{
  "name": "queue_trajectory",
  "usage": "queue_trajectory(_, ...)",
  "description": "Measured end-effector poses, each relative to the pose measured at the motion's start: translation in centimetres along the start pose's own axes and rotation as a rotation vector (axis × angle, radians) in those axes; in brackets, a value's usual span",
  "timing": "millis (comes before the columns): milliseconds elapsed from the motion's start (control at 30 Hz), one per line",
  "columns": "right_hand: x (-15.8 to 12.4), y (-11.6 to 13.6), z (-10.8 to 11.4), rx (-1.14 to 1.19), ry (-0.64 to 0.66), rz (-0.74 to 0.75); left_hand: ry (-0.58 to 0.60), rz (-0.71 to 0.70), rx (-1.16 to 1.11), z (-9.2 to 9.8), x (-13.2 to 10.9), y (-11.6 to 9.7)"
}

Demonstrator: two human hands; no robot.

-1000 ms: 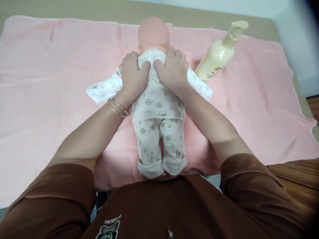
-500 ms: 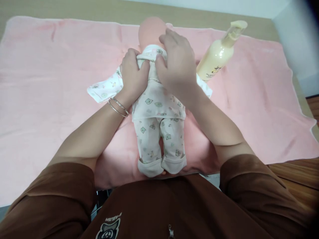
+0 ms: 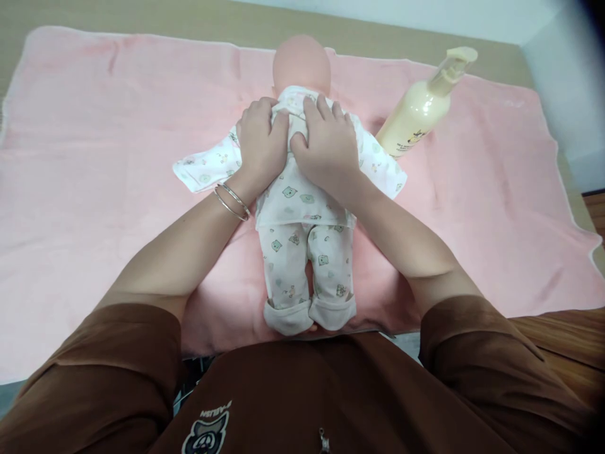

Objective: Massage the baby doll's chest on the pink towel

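The right hand has been lowered from beside the doll's head to its upper back. The pink blanket, cut off at left, is spread beneath the doll, which is laid face down. The pump bottle is placed right of the doll, its base concealed by a sleeve. The right hand is laid open; the left hand is cupped over the doll's shoulder, fingertips hidden; whether it is gripped cannot be told.

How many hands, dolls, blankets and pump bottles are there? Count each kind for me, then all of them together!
Left hand and right hand: 2
Baby doll: 1
Pink blanket: 1
Pump bottle: 1
Total: 5
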State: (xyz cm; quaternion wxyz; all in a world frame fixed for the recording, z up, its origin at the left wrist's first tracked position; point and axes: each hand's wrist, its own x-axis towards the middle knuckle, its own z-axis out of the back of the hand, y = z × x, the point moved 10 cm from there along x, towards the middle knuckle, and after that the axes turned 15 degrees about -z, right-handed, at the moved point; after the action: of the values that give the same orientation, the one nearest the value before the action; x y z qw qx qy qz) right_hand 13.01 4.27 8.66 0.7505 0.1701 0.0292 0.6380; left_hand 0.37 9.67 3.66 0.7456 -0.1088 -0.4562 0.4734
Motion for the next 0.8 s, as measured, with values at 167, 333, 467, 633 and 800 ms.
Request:
queue_trajectory(167, -0.9, 0.7, 2.0, 0.050, -0.062, 0.083, 0.012, -0.022, -0.023, -0.2, 0.0, -0.1)
queue_trajectory(333, -1.0, 1.2, 1.1, -0.059, -0.009, 0.131, 0.049, -0.005, 0.022, -0.5, 0.0, 0.0)
queue_trajectory(467, -1.3, 1.6, 3.5, -0.039, -0.083, 0.171, 0.065, 0.001, 0.034, -0.5, 0.0, 0.0)
queue_trajectory(633, -1.8, 2.2, 2.5, -0.024, -0.097, 0.239, 0.004, -0.034, -0.005, 0.1, 0.0, -0.4)
queue_trajectory(800, -6.6, 3.1, 3.1, -0.071, 0.232, 0.477, -0.033, -0.052, -0.003, 0.2, 0.0, -0.1)
